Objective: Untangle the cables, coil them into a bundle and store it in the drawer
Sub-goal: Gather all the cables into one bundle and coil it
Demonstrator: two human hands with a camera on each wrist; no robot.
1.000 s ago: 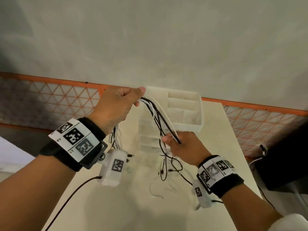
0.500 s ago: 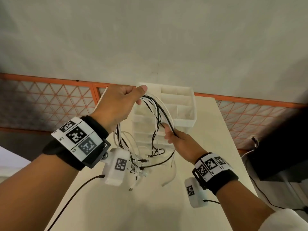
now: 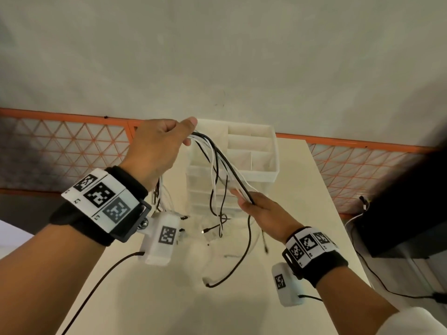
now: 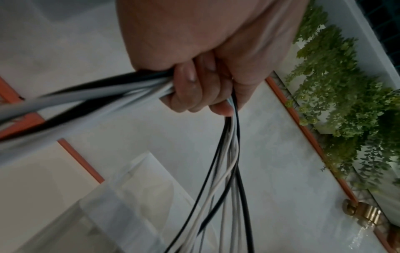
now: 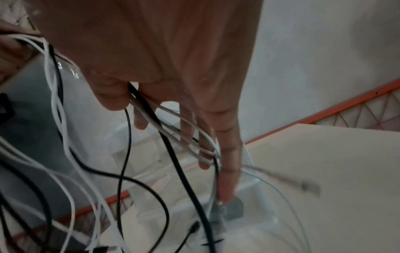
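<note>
While the left hand (image 3: 159,151) grips the cables (image 3: 225,165) aloft and the right hand (image 3: 261,211) loosely holds their run, ends dangle uncoiled above the table (image 3: 145,298); coiling, storing in drawer unit (image 3: 261,170) remain.

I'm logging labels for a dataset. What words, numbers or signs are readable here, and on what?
No readable words or brands anywhere.
left wristband: square black-and-white code markers; the tiny characters beside them are too small to read.
right wristband: code markers only.
left wrist camera, right wrist camera: one code marker each, no text.
</note>
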